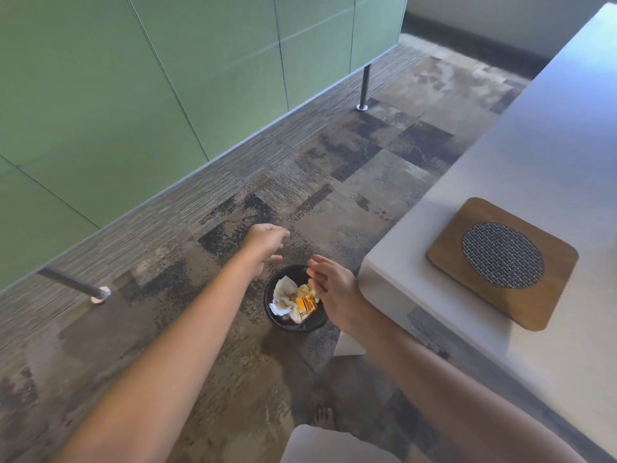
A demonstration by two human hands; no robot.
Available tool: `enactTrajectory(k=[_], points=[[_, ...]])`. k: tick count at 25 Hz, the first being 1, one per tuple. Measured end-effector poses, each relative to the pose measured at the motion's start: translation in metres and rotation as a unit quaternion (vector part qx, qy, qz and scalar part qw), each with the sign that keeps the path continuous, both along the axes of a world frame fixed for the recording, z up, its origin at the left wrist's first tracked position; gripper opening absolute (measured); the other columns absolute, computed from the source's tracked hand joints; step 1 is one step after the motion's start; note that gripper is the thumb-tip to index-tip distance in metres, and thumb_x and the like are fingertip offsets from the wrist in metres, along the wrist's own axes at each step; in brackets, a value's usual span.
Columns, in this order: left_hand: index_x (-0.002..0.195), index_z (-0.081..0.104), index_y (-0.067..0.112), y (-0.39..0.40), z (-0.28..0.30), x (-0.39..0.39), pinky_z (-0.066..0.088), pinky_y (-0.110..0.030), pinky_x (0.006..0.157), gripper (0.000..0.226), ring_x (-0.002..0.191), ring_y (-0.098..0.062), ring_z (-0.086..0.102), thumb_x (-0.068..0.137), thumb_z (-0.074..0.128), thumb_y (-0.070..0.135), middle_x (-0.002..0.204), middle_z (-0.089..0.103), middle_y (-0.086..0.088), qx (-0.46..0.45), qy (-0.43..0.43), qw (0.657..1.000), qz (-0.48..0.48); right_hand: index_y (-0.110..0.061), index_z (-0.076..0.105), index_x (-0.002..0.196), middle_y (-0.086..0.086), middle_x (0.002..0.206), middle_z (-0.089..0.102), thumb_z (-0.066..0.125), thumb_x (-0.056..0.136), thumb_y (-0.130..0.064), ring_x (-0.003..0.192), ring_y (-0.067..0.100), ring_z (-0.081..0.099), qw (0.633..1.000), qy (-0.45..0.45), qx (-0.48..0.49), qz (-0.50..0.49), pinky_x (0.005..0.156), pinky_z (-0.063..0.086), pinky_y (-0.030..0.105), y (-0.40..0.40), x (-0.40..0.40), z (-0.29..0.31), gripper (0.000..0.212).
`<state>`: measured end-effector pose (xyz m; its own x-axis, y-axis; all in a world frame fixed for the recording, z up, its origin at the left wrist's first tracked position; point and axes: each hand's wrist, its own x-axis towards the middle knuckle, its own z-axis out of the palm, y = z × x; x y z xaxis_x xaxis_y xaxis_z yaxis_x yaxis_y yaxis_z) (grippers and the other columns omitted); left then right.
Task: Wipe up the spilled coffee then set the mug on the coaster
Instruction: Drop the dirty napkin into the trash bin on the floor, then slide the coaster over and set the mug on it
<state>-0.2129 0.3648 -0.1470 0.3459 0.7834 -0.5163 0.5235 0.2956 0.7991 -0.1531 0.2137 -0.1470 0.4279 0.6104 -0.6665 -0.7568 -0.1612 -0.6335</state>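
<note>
A square wooden coaster point(447, 248) with a round woven inset lies near the corner of the white table point(547, 155) at the right. On the floor beside that corner stands a small black waste bin point(314, 324) holding crumpled stained paper point(285, 295) and a yellow wrapper. My left hand point(263, 247) hovers just above and left of the bin, fingers loosely spread, holding nothing. My right hand point(329, 280) hangs over the bin's right rim, fingers apart and empty. No mug is in view.
Patterned grey carpet tiles point(334, 168) cover the floor. A green panelled partition point(133, 95) on metal legs point(365, 88) runs along the left and back. My bare foot point(324, 417) and a knee show at the bottom edge.
</note>
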Motion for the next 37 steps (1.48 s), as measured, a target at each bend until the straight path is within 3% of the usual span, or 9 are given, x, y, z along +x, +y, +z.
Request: enactTrajectory(k=[4, 9, 12, 14, 18, 20, 25, 30, 37], points=[[0.088, 0.064, 0.016, -0.021, 0.019, 0.009, 0.055, -0.03, 0.062, 0.012, 0.085, -0.02, 0.066, 0.099, 0.061, 0.014, 0.104, 0.066, -0.009, -0.001, -0.021, 1.0, -0.019, -0.013, 0.067, 0.099, 0.016, 0.125, 0.066, 0.057, 0.094, -0.002, 0.12, 0.024, 0.06, 0.995, -0.058, 0.042, 0.062, 0.107, 0.044, 0.031, -0.021, -0.01, 0.033, 0.015], [0.096, 0.07, 0.011, -0.062, 0.06, 0.027, 0.05, -0.023, 0.059, 0.007, 0.079, -0.02, 0.064, 0.095, 0.063, 0.01, 0.089, 0.07, -0.006, 0.048, -0.053, 0.996, -0.051, -0.017, 0.067, 0.099, 0.001, 0.102, 0.07, 0.059, 0.092, -0.002, 0.107, 0.017, 0.065, 0.957, -0.239, 0.118, 0.11, 0.102, 0.048, 0.032, -0.059, -0.007, 0.091, 0.019], [0.107, 0.071, 0.012, -0.096, 0.088, 0.048, 0.054, -0.029, 0.073, 0.016, 0.081, -0.017, 0.065, 0.093, 0.063, 0.009, 0.097, 0.07, -0.005, 0.149, -0.096, 0.982, -0.067, -0.013, 0.067, 0.105, -0.005, 0.098, 0.07, 0.059, 0.091, -0.003, 0.089, -0.006, 0.064, 0.932, -0.347, 0.093, 0.046, 0.082, 0.05, 0.013, -0.092, 0.02, 0.112, 0.019], [0.11, 0.071, 0.015, -0.122, 0.105, 0.066, 0.052, -0.031, 0.081, 0.02, 0.084, -0.012, 0.064, 0.091, 0.064, 0.013, 0.098, 0.068, 0.002, 0.231, -0.094, 0.964, -0.087, -0.018, 0.067, 0.109, -0.005, 0.104, 0.069, 0.062, 0.091, -0.011, 0.097, -0.002, 0.064, 0.92, -0.388, 0.052, 0.007, 0.087, 0.05, 0.019, -0.115, 0.038, 0.117, 0.02], [0.114, 0.067, 0.02, -0.17, 0.12, 0.1, 0.049, -0.026, 0.079, 0.022, 0.102, -0.017, 0.062, 0.092, 0.066, 0.022, 0.116, 0.065, 0.0, 0.294, -0.084, 0.931, -0.201, -0.023, 0.063, 0.118, 0.003, 0.12, 0.065, 0.066, 0.086, -0.024, 0.107, 0.017, 0.063, 0.919, -0.387, -0.03, -0.062, 0.088, 0.055, 0.03, -0.156, 0.069, 0.119, 0.032], [0.117, 0.063, 0.021, -0.185, 0.122, 0.114, 0.052, -0.034, 0.089, 0.026, 0.109, -0.022, 0.062, 0.091, 0.067, 0.026, 0.125, 0.062, -0.005, 0.3, -0.067, 0.917, -0.255, -0.031, 0.062, 0.111, 0.005, 0.12, 0.064, 0.068, 0.071, -0.04, 0.108, 0.02, 0.063, 0.913, -0.389, -0.075, -0.1, 0.092, 0.054, 0.039, -0.172, 0.083, 0.121, 0.042], [0.13, 0.055, 0.014, -0.21, 0.125, 0.133, 0.045, -0.036, 0.103, 0.043, 0.129, -0.027, 0.053, 0.093, 0.069, 0.031, 0.14, 0.055, -0.009, 0.264, 0.015, 0.908, -0.324, -0.013, 0.047, 0.137, 0.013, 0.14, 0.042, 0.067, 0.08, -0.039, 0.135, 0.031, 0.031, 0.866, -0.411, -0.263, -0.109, 0.116, 0.028, 0.043, -0.209, 0.105, 0.121, 0.066], [0.136, 0.049, 0.013, -0.225, 0.129, 0.139, 0.042, -0.042, 0.109, 0.051, 0.135, -0.028, 0.045, 0.093, 0.067, 0.035, 0.137, 0.055, -0.007, 0.268, 0.057, 0.896, -0.348, -0.013, 0.037, 0.143, 0.013, 0.145, 0.035, 0.068, 0.08, -0.036, 0.138, 0.029, 0.024, 0.883, -0.396, -0.236, -0.084, 0.117, 0.026, 0.042, -0.22, 0.105, 0.116, 0.074], [0.14, 0.039, 0.014, -0.232, 0.131, 0.146, 0.047, -0.038, 0.099, 0.062, 0.134, -0.03, 0.046, 0.088, 0.066, 0.036, 0.143, 0.049, -0.014, 0.185, 0.033, 0.943, -0.276, -0.023, 0.039, 0.139, 0.003, 0.132, 0.052, 0.071, 0.044, -0.05, 0.125, 0.026, 0.052, 0.936, -0.303, -0.143, -0.111, 0.101, 0.049, 0.048, -0.216, 0.121, 0.112, 0.103]])
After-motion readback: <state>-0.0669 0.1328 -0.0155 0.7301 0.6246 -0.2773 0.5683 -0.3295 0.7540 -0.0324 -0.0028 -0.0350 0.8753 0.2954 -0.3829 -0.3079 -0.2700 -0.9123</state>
